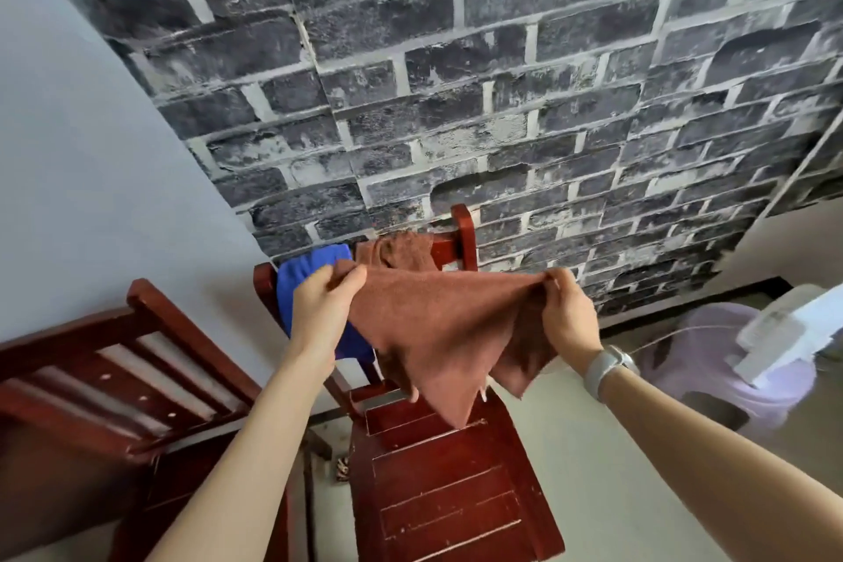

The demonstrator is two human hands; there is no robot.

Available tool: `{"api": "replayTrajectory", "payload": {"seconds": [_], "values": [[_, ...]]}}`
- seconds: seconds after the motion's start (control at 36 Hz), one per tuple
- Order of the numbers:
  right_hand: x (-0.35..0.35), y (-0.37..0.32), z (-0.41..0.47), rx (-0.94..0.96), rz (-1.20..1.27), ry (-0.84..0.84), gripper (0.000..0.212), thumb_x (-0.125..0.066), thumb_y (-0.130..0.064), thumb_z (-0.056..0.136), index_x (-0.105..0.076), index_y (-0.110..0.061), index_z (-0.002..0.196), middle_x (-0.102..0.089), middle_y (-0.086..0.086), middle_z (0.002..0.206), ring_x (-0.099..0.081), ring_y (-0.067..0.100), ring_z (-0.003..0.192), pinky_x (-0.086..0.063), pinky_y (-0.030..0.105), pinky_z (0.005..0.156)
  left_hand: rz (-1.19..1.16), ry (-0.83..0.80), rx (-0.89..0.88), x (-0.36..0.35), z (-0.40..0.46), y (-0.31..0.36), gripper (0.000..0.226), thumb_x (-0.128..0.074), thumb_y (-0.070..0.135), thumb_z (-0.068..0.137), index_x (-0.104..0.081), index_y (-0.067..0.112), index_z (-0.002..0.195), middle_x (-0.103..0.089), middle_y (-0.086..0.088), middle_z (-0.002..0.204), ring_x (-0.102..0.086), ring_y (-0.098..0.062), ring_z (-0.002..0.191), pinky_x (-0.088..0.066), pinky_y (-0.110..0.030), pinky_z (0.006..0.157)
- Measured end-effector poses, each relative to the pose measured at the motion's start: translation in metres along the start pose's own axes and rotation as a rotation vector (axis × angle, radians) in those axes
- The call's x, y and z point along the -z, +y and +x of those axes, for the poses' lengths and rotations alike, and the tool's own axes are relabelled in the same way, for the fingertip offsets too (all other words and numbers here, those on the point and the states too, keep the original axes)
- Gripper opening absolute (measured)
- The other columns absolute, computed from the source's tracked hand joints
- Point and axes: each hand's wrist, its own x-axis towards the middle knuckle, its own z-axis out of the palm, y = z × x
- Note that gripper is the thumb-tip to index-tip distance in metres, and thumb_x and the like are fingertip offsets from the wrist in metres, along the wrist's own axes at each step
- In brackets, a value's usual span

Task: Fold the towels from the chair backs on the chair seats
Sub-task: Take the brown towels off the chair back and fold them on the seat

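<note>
While a second dark red wooden chair (114, 361) stands at the left, the left hand (321, 310) pinches one top corner of the soft brown towel (438, 333). Behind it, a blue towel (310, 283) and another brown towel (401, 249) hang on the red wooden chair's back (463, 237). The right hand (568, 317) pinches the other corner, so the towel hangs spread above the seat (451, 493).

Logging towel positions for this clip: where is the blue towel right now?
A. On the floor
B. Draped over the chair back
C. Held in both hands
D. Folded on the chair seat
B: the blue towel hangs over the chair back, behind the left hand.
</note>
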Motion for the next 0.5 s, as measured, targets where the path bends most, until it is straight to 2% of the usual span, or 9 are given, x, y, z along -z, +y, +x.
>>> {"api": "replayTrajectory", "payload": {"seconds": [0.06, 0.11, 0.17, 0.22, 0.28, 0.33, 0.36, 0.42, 0.5], "values": [[0.004, -0.004, 0.005, 0.036, -0.001, 0.022, 0.023, -0.034, -0.02, 0.098, -0.05, -0.011, 0.111, -0.063, 0.026, 0.099, -0.059, 0.042, 0.091, -0.04, 0.038, 0.074, 0.08, 0.003, -0.048, 0.007, -0.003, -0.011, 0.023, -0.063, 0.023, 0.083, -0.061, 0.0, 0.085, -0.058, -0.008, 0.081, -0.052, -0.018, 0.078, -0.036, -0.03, 0.067], [0.007, -0.012, 0.007, 0.104, 0.029, 0.006, 0.023, -0.036, -0.018, 0.097, -0.053, -0.009, 0.111, -0.064, 0.022, 0.099, -0.059, 0.038, 0.092, -0.041, 0.035, 0.075, 0.135, 0.004, -0.089, 0.01, -0.007, -0.018, 0.016, -0.061, 0.018, 0.083, -0.059, 0.002, 0.083, -0.058, -0.008, 0.079, -0.053, -0.018, 0.076, -0.037, -0.03, 0.065], [0.011, -0.023, 0.007, 0.204, 0.092, -0.074, 0.021, -0.041, -0.012, 0.096, -0.058, -0.007, 0.108, -0.064, 0.011, 0.096, -0.059, 0.029, 0.093, -0.038, 0.027, 0.075, 0.167, -0.017, -0.101, 0.01, -0.01, -0.022, 0.006, -0.061, 0.013, 0.083, -0.056, 0.01, 0.081, -0.061, -0.005, 0.078, -0.058, -0.022, 0.079, -0.042, -0.032, 0.068], [0.017, -0.038, 0.006, 0.32, 0.122, -0.212, 0.019, -0.047, -0.007, 0.093, -0.062, -0.006, 0.104, -0.062, 0.001, 0.093, -0.058, 0.021, 0.093, -0.038, 0.022, 0.078, 0.125, -0.092, -0.097, 0.006, -0.014, -0.023, 0.019, -0.064, 0.012, 0.082, -0.052, 0.019, 0.095, -0.066, -0.003, 0.086, -0.062, -0.017, 0.083, -0.046, -0.029, 0.077], [0.023, -0.056, 0.004, 0.407, 0.128, -0.374, 0.017, -0.05, -0.007, 0.092, -0.066, -0.008, 0.099, -0.063, -0.008, 0.089, -0.059, 0.009, 0.087, -0.041, 0.015, 0.078, 0.111, -0.237, -0.127, 0.002, -0.018, -0.022, 0.048, -0.069, 0.022, 0.079, -0.043, 0.029, 0.119, -0.068, 0.009, 0.088, -0.061, 0.0, 0.081, -0.043, -0.011, 0.078], [0.028, -0.072, 0.002, 0.463, 0.156, -0.485, 0.016, -0.052, -0.008, 0.092, -0.067, -0.01, 0.096, -0.062, -0.016, 0.083, -0.056, -0.007, 0.079, -0.04, 0.006, 0.076, 0.192, -0.401, -0.178, -0.007, -0.023, -0.018, 0.057, -0.07, 0.034, 0.078, -0.042, 0.044, 0.126, -0.062, 0.023, 0.104, -0.053, 0.01, 0.098, -0.034, -0.005, 0.085], [0.029, -0.079, 0.001, 0.476, 0.189, -0.518, 0.015, -0.052, -0.008, 0.092, -0.067, -0.009, 0.095, -0.062, -0.016, 0.082, -0.055, -0.01, 0.076, -0.04, 0.005, 0.076, 0.241, -0.457, -0.219, -0.013, -0.026, -0.016, 0.052, -0.07, 0.038, 0.077, -0.047, 0.047, 0.122, -0.056, 0.032, 0.109, -0.046, 0.015, 0.106, -0.03, -0.001, 0.087], [0.031, -0.091, -0.002, 0.48, 0.266, -0.557, 0.014, -0.053, -0.009, 0.092, -0.066, -0.013, 0.094, -0.063, -0.011, 0.084, -0.055, -0.009, 0.076, -0.041, 0.006, 0.077, 0.283, -0.463, -0.31, -0.027, -0.032, -0.014, 0.033, -0.07, 0.037, 0.077, -0.058, 0.045, 0.107, -0.053, 0.046, 0.095, -0.043, 0.028, 0.098, -0.028, 0.007, 0.079], [0.033, -0.096, -0.004, 0.471, 0.299, -0.499, 0.013, -0.055, -0.01, 0.09, -0.065, -0.018, 0.092, -0.064, -0.012, 0.082, -0.056, -0.011, 0.073, -0.041, 0.006, 0.074, 0.25, -0.352, -0.413, -0.047, -0.035, -0.013, 0.011, -0.069, 0.02, 0.081, -0.067, 0.029, 0.087, -0.059, 0.035, 0.076, -0.051, 0.024, 0.079, -0.033, 0.005, 0.071]]}}
